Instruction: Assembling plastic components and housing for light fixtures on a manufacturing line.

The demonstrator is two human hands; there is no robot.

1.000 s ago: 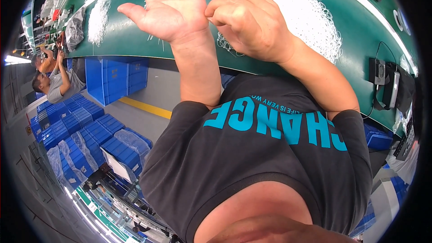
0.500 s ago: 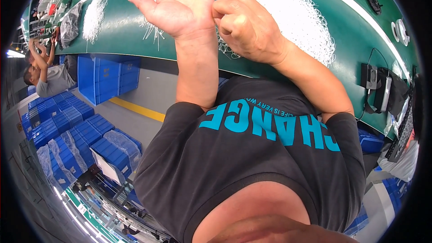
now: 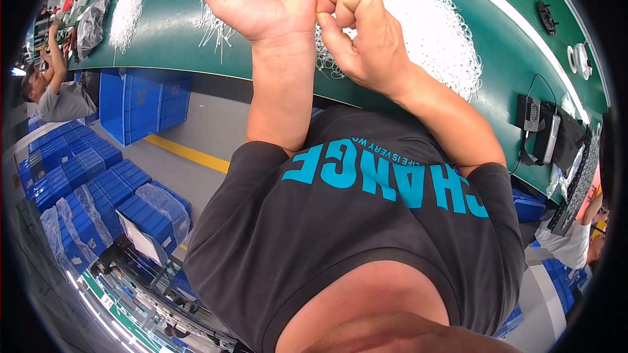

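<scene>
My left hand [image 3: 261, 0] is held open, palm up, above the green table [image 3: 170, 39]. Just right of it, my right hand [image 3: 366, 39] has its fingertips pinched together near the left wrist; I cannot make out anything between them. Behind the right hand lies a large heap of thin white curled strands [image 3: 432, 19]. A small bunch of straight white pieces [image 3: 212, 26] rests on the table by my left thumb. My dark shirt with teal letters fills the lower middle.
Another white heap [image 3: 127, 10] and a clear bag [image 3: 91, 19] lie further left, where another person [image 3: 55, 91] works. Stacked blue crates [image 3: 85, 183] and a yellow line [image 3: 190, 153] are on the floor. Black devices [image 3: 543, 124] hang at the table's right edge.
My right hand has loosened from a fist into a fingertip pinch and come closer to my left wrist. The left palm stays open. The view has shifted slightly.
</scene>
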